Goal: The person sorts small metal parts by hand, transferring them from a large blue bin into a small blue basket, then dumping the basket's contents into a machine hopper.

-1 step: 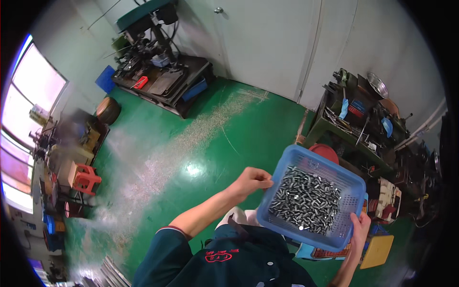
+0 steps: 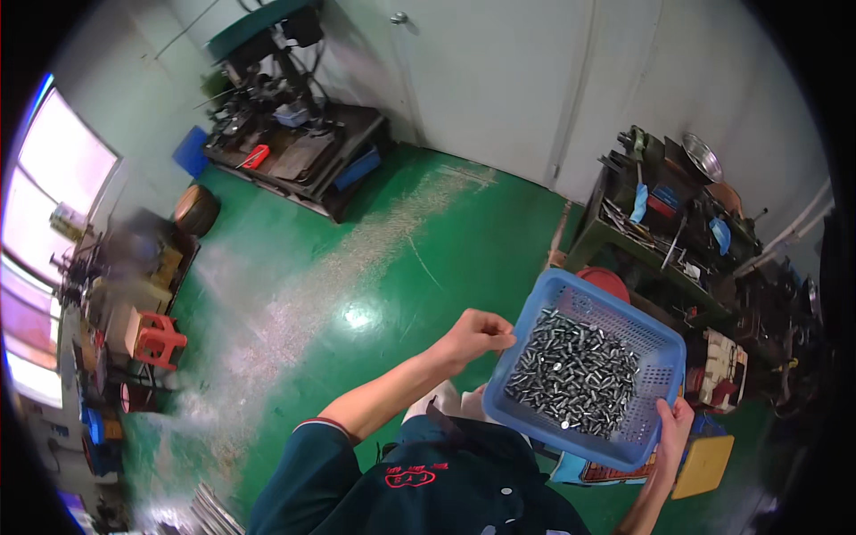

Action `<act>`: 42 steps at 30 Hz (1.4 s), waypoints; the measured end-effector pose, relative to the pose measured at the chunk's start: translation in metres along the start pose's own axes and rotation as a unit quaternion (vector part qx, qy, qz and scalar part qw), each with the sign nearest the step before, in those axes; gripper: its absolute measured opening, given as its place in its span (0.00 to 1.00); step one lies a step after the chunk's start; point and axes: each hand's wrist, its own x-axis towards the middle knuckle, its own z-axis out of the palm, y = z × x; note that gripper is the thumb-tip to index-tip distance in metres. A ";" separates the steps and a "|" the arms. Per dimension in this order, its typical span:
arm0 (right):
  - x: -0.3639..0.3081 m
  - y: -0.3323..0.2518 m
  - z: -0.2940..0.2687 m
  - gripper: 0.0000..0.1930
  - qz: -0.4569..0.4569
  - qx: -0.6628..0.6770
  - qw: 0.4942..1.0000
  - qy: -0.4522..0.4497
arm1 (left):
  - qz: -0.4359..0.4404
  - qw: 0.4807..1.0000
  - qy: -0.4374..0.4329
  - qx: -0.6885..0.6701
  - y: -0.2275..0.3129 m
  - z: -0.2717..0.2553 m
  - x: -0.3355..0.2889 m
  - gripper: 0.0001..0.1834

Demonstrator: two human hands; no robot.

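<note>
Green floor fills the middle; lower right, both hands clamp the blue basket (image 2: 664,352) (full of small metal pieces (image 2: 575,374)): left hand (image 2: 473,337) on its left rim, right hand (image 2: 673,426) on its right corner.

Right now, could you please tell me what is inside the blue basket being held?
The blue basket holds a heap of small dark metal pieces, like short pins. Its perforated floor shows bare near the far side. Whatever lies beneath the heap is covered and cannot be seen.

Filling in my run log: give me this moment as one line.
left hand: gripping basket's left rim | right hand: holding near right corner | blue perforated basket: tilted, held up, holds small dark metal parts | green floor below
</note>
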 end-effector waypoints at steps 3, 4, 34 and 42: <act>0.044 -0.018 0.000 0.04 0.036 -0.028 0.999 0.018 | -0.031 0.996 -0.075 -0.026 0.023 -0.005 0.085 0.03; 0.056 -0.027 -0.003 0.04 0.046 -0.045 0.997 0.034 | -0.046 0.994 -0.083 -0.052 0.028 -0.002 0.108 0.03; 0.369 -0.235 0.005 0.16 0.105 -0.175 0.939 0.276 | -0.193 0.877 -0.435 -0.057 0.202 0.107 0.586 0.07; 0.491 -0.264 -0.026 0.17 0.112 -0.204 0.929 0.289 | -0.239 0.868 -0.428 -0.084 0.217 0.151 0.689 0.09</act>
